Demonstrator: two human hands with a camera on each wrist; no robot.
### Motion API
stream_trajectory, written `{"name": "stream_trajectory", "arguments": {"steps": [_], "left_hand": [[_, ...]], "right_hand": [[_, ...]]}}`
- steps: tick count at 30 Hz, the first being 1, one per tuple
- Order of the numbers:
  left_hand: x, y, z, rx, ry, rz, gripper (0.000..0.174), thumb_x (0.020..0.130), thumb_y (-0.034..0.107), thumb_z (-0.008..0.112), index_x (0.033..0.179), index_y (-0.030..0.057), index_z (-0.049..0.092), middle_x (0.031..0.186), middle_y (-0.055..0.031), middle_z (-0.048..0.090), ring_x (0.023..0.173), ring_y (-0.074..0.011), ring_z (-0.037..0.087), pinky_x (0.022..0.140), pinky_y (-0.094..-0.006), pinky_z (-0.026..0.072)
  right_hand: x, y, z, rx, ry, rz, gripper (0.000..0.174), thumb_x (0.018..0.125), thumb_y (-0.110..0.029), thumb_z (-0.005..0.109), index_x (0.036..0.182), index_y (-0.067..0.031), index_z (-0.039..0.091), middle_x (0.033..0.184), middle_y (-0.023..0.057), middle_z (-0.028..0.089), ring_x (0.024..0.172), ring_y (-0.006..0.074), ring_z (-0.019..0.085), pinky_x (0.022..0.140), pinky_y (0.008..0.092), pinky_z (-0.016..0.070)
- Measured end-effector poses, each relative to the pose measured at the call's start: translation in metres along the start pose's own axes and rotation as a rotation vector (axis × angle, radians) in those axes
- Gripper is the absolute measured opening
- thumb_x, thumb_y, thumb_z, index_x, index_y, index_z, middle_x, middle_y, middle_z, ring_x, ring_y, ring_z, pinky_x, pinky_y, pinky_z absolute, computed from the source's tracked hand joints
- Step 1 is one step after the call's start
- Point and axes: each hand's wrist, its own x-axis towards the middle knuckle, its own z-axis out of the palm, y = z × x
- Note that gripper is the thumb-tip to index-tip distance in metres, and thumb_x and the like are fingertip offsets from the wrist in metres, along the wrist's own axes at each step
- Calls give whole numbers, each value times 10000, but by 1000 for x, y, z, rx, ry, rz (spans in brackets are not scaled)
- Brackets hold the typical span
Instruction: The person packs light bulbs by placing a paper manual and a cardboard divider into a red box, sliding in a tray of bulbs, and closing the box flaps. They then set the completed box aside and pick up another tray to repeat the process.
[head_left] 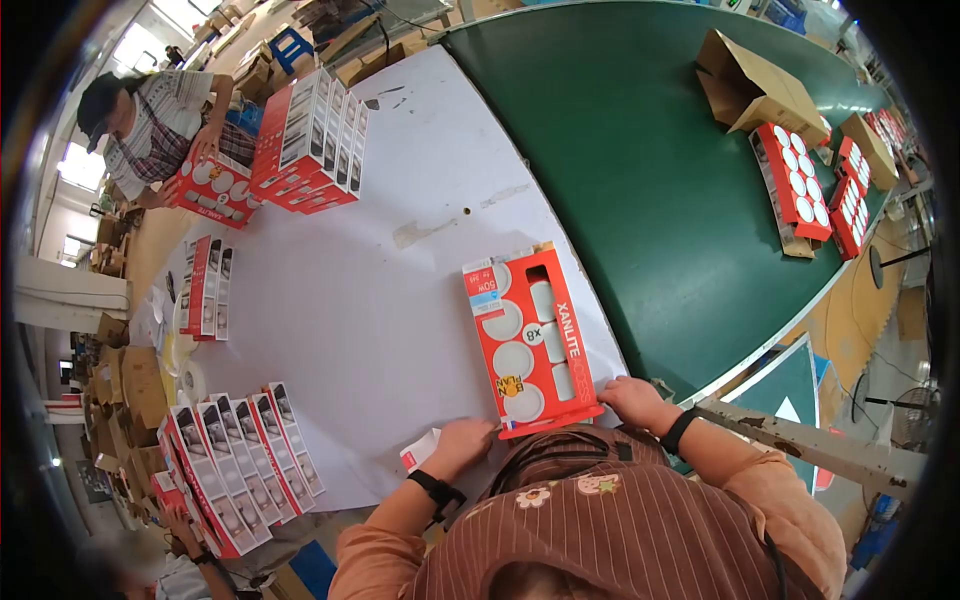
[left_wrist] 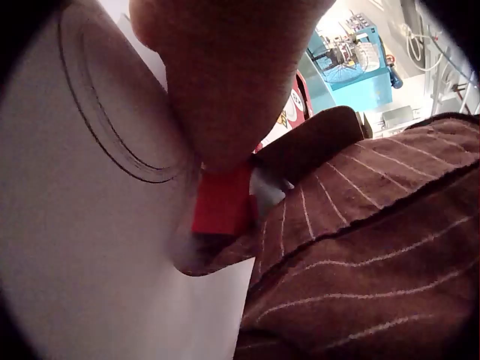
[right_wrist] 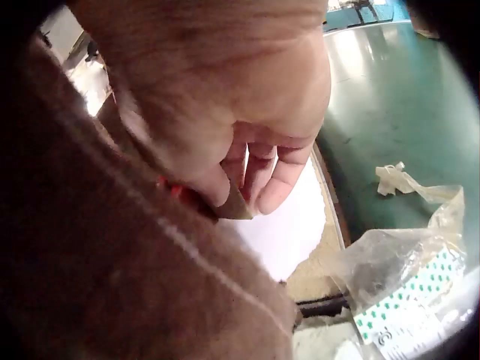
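Observation:
A red XANLITE box [head_left: 533,335] with round white discs showing through its windows lies on the white tabletop, its near end against a striped brown apron [head_left: 600,500]. At that end a red flap [head_left: 550,422] stands out. My left hand [head_left: 465,445] is at the near left corner; in the left wrist view its fingertips are hidden above a red flap [left_wrist: 223,201]. My right hand [head_left: 635,402] is at the near right corner. In the right wrist view, thumb and fingers pinch a brown cardboard flap [right_wrist: 238,206].
Stacked red boxes [head_left: 310,140] and a standing row [head_left: 240,465] are on the left. Another person [head_left: 160,130] handles a box [head_left: 215,190] there. The green table [head_left: 600,130] on the right carries an open carton [head_left: 765,90] and more red boxes [head_left: 795,185]. Clear plastic [right_wrist: 405,262] lies right.

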Motion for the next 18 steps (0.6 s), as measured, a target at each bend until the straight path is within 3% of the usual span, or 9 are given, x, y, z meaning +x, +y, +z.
{"name": "stream_trajectory", "arguments": {"steps": [3, 5, 6, 7, 9, 10, 14, 16, 18], "left_hand": [[-3, 10, -2, -25, 118, -20, 158, 763, 231, 579, 839, 104, 635, 751, -126, 634, 694, -345, 630, 601, -450, 512], [-4, 19, -9, -51, 144, -48, 177, 769, 262, 588, 830, 101, 628, 757, -127, 634, 702, -347, 630, 611, -448, 514], [-2, 22, -11, -70, 147, -85, 222, 783, 312, 597, 841, 100, 631, 763, -131, 633, 727, -345, 632, 633, -450, 516], [1, 26, -14, -89, 150, -122, 269, 797, 362, 607, 851, 100, 635, 768, -136, 631, 753, -344, 634, 654, -452, 517], [6, 36, -19, -118, 121, -194, 333, 802, 419, 616, 873, 94, 639, 787, -144, 637, 788, -344, 635, 676, -450, 517], [10, 42, -22, -140, 100, -264, 397, 807, 476, 625, 895, 89, 643, 806, -152, 644, 822, -345, 637, 697, -448, 517], [20, 53, -27, -267, 45, -340, 406, 823, 490, 643, 1014, 133, 663, 960, -135, 670, 877, -340, 639, 739, -420, 520], [20, 56, -20, -351, 107, -314, 426, 816, 469, 675, 1122, 173, 655, 1060, -123, 674, 953, -313, 642, 792, -386, 520], [26, 55, -13, -450, 127, -306, 417, 804, 460, 690, 1119, 189, 659, 1045, -109, 682, 955, -311, 643, 785, -391, 520]], "right_hand": [[8, -5, -15, -57, -80, 109, 296, 770, -132, 597, 1061, -141, 653, 916, 88, 640, 937, 301, 608, 810, 423, 493], [6, -11, -17, 29, -22, 158, 338, 778, -207, 612, 1107, -140, 648, 967, 120, 654, 960, 324, 613, 843, 435, 488], [5, -2, 0, 131, 63, 153, 400, 790, -300, 642, 1147, -119, 637, 999, 166, 655, 972, 355, 615, 866, 441, 486], [7, 0, 6, 132, 58, 156, 400, 790, -300, 642, 1147, -119, 637, 999, 166, 655, 972, 355, 615, 866, 441, 486], [14, 0, 15, 407, 65, 218, 480, 799, -369, 664, 1179, -79, 616, 999, 197, 650, 972, 377, 612, 881, 452, 481], [17, -9, 9, 385, 83, 242, 494, 812, -410, 664, 1131, -36, 612, 1004, 209, 647, 970, 383, 610, 869, 465, 480], [22, -27, 19, 285, 141, 357, 452, 822, -436, 660, 1007, -27, 608, 1007, 200, 643, 957, 383, 608, 826, 469, 492], [22, -31, 22, 252, 177, 397, 454, 819, -438, 665, 1009, -29, 607, 1009, 201, 642, 955, 384, 607, 823, 467, 494], [25, -38, 20, 202, 144, 495, 491, 803, -468, 676, 1015, -31, 603, 997, 212, 638, 965, 380, 608, 826, 459, 498]]}}
